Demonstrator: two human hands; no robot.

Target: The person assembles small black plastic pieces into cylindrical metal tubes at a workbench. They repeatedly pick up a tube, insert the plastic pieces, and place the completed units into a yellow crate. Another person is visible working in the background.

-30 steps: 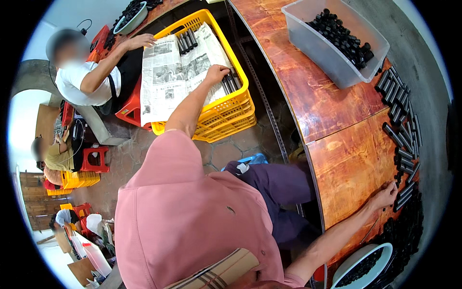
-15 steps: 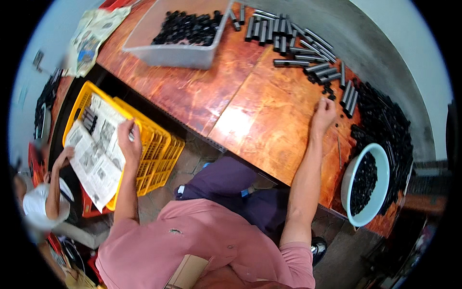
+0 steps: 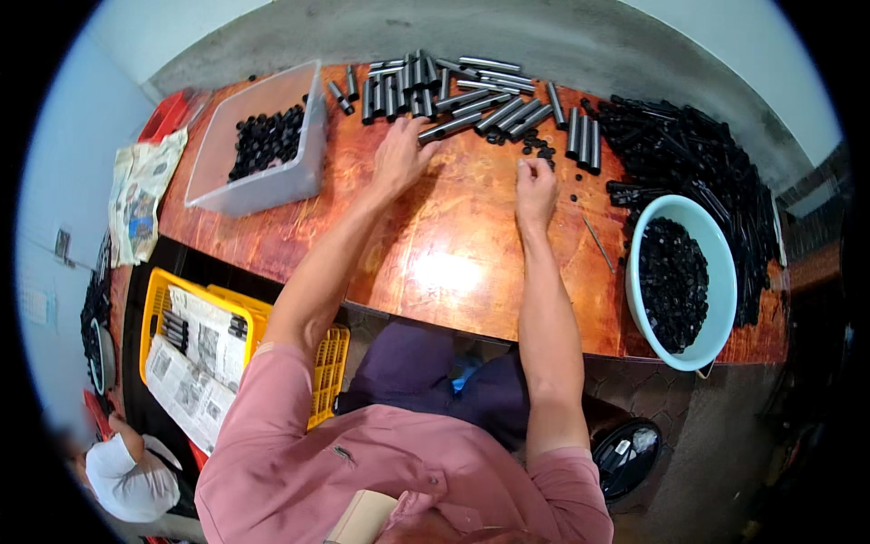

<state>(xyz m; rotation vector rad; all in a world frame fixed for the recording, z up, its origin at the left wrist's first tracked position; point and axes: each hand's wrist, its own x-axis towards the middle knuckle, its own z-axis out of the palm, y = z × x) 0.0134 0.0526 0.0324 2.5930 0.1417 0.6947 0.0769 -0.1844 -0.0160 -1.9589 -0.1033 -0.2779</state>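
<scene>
Brightly lit | white glare on tabletop (image 3: 446,272) | straight edges bowed by fisheye | black corners

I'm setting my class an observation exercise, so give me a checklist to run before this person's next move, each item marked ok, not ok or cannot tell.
1. Bare left hand at the dark, shiny cylindrical tubes: ok, by a near tube's end.
2. Bare right hand gripping a part: cannot tell; its fingertips are beside small round black pieces.
3. Those pieces gathered together: not ok, some lie scattered on the table.
4. Light-blue round plastic bowl stocked: ok, holds many black parts.
5. Translucent rectangular plastic box stocked: ok, holds short black parts.
6. Yellow plastic crate lined: ok, printed newspaper inside.
</scene>
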